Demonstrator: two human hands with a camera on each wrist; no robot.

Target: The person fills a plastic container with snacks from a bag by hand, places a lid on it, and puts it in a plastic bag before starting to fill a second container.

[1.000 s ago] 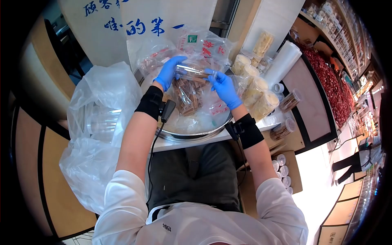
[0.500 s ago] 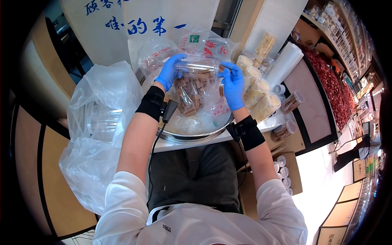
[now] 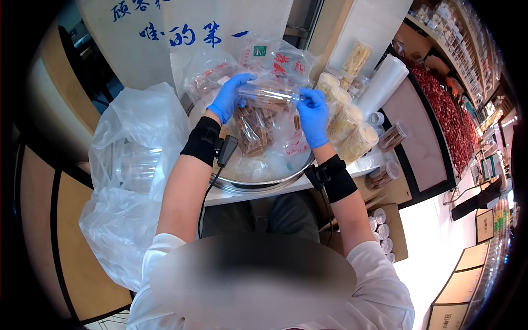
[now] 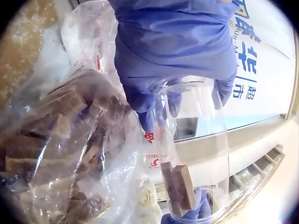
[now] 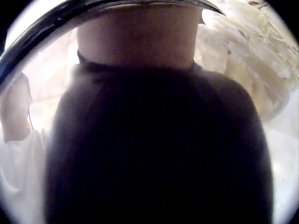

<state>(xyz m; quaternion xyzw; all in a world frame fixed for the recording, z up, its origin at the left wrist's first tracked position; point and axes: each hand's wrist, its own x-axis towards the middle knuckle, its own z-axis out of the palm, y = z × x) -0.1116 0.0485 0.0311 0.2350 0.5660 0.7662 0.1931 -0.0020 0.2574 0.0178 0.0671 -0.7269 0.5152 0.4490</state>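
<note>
My gloved left hand grips one end of a clear plastic jar, which lies sideways over an opened plastic bag of brown bars. At the jar's other end is my gloved right hand, with curled fingers right at the rim. Through the jar wall in the left wrist view, two brown bars show near that end, the right fingertips close against them. The bag sits in a round metal basin. A dark wristband fills the right wrist view, hiding the right hand there.
Filled jars stand in a group to the right, beside a roll of clear plastic bags. A large plastic bag with jars inside is at the left. Lidded containers sit in a cardboard box lower right.
My right hand drew back from the jar's end to the right, then returned to its rim with fingers closer together. The left hand keeps its grip while the jar tilts slightly.
</note>
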